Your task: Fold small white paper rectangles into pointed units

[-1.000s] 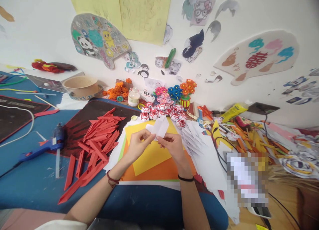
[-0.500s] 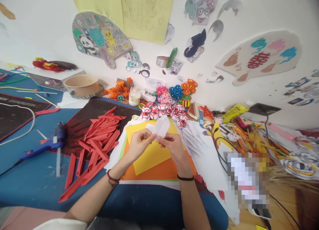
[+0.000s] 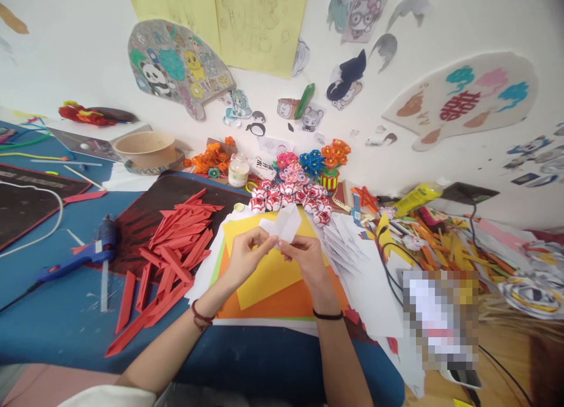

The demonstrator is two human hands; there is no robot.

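Note:
A folded piece of white paper [image 3: 288, 222] is held up between both hands, its creased flaps spread above the fingers. My left hand [image 3: 249, 251] pinches its lower left edge with thumb and finger. On the other side, my right hand [image 3: 304, 255] pinches the lower right part, and the two thumbs nearly meet. Beneath the hands lies a yellow paper sheet [image 3: 259, 283] on top of an orange sheet [image 3: 286, 310]. Just beyond the paper sits a cluster of red-and-white folded paper flowers [image 3: 311, 198].
Folded red paper strips [image 3: 176, 248] are heaped on the left, near a blue glue gun [image 3: 88, 257]. Folded white papers [image 3: 348, 248] lie to the right, beside a messy pile of coloured scraps [image 3: 445, 242]. A glass jar [image 3: 238, 171] and a beige bowl [image 3: 145, 148] stand toward the wall.
The hands and the white paper keep nearly the same pose. Only a very slight shift of the whole view shows.

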